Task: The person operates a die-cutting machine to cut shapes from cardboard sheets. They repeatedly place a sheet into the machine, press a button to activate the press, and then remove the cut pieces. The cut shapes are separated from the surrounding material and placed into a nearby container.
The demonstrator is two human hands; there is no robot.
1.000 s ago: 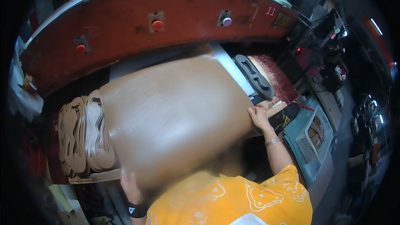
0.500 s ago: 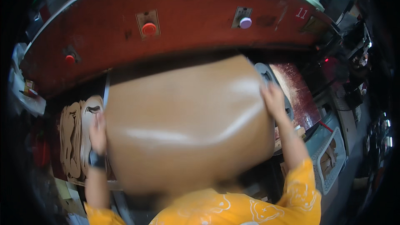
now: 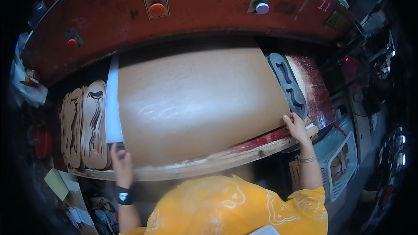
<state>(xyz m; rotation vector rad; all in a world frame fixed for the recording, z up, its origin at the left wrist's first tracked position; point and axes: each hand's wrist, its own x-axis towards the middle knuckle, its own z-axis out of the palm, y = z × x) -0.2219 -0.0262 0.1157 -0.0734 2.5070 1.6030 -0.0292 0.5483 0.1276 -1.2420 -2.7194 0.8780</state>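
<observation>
A large smooth brown sheet (image 3: 196, 100), perhaps leather-like, lies over a white board (image 3: 112, 104) on the machine bed. My right hand (image 3: 298, 129) is at the sheet's near right corner, thumb and fingers closed on its edge. Just below the near left corner is my left hand (image 3: 123, 167), slightly blurred, with fingers apart and nothing in them. A grey die (image 3: 287, 85) with shaped cutouts rests along the sheet's right side. To the left stand two stacks of cut brown pieces, an outer stack (image 3: 72, 128) and an inner stack (image 3: 94, 126) with wavy openings.
A red machine beam (image 3: 204, 13) spans the far side, with red buttons (image 3: 156, 9) and a pale purple button (image 3: 262, 8). A wooden rail (image 3: 226, 162) edges the bed in front of me. A pale basket (image 3: 342, 169) holding brown scraps stands at the right.
The sheet has come down from a bulging, lifted position to lie flat. Both hands have moved nearer to me, and the left has come off the sheet's side. More of the die now shows.
</observation>
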